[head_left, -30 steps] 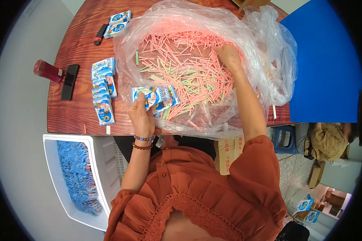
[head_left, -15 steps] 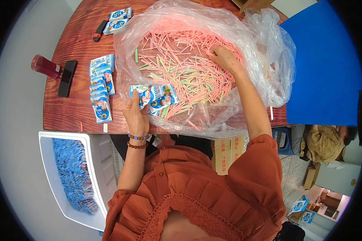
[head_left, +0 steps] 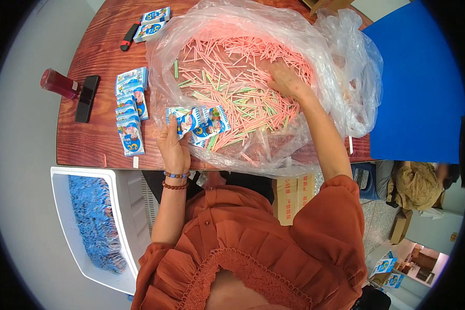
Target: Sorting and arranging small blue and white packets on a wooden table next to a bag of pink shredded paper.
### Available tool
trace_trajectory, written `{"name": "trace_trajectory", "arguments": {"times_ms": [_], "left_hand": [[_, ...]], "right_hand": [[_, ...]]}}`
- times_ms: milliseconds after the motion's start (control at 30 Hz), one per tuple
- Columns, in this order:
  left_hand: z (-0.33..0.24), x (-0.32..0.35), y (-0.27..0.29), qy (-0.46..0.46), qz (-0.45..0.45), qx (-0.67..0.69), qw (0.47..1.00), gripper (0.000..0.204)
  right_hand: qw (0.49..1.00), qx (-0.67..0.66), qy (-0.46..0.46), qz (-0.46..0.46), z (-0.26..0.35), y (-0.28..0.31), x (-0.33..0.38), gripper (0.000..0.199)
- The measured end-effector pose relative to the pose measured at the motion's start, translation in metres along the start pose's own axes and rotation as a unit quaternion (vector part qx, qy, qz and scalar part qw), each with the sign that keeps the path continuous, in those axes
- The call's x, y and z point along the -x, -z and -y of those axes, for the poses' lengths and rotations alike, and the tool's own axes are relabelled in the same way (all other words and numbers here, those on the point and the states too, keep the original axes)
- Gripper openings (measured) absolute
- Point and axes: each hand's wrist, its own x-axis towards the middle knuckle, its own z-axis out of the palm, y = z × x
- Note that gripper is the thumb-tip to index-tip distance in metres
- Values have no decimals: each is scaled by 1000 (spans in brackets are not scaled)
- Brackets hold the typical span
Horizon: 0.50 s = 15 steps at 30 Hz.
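My left hand (head_left: 172, 146) is closed on a few blue-and-white packets (head_left: 189, 122), fanned out over the near left edge of a large clear plastic bag (head_left: 163, 67). Inside the spread bag lies a loose heap of thin pink sticks (head_left: 243, 108), with pale green ones (head_left: 176, 68) mixed in. My right hand (head_left: 287, 80) rests among the sticks at the heap's right side, fingers stretched out and somewhat blurred. I see no stick gripped in it. Some fingertips are hard to make out against the pink.
Left of the bag lies an overlapping row of packets (head_left: 132, 135), with a dark phone (head_left: 87, 99) and red bottle (head_left: 60, 84) beyond. Small packs (head_left: 149, 31) and a box cutter (head_left: 129, 37) sit farther back. A white bin (head_left: 120, 206) of blue packets stands below the table's left edge.
My right hand has shifted slightly left and nearer across the sticks, its fingers now flatter. My left hand still holds the packets in nearly the same place.
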Motion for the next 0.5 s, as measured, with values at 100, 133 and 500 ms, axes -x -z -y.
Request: {"name": "trace_trajectory", "arguments": {"times_ms": [100, 133, 500], "left_hand": [[0, 1, -1, 5, -13, 6, 1000, 22], [-1, 1, -1, 4, -13, 6, 1000, 22], [-1, 1, 0, 7, -8, 9, 1000, 20]], "right_hand": [[995, 61, 10, -75, -4, -12, 3, 47], [998, 26, 4, -62, -8, -12, 4, 45], [885, -457, -56, -73, -27, -5, -6, 31]]}}
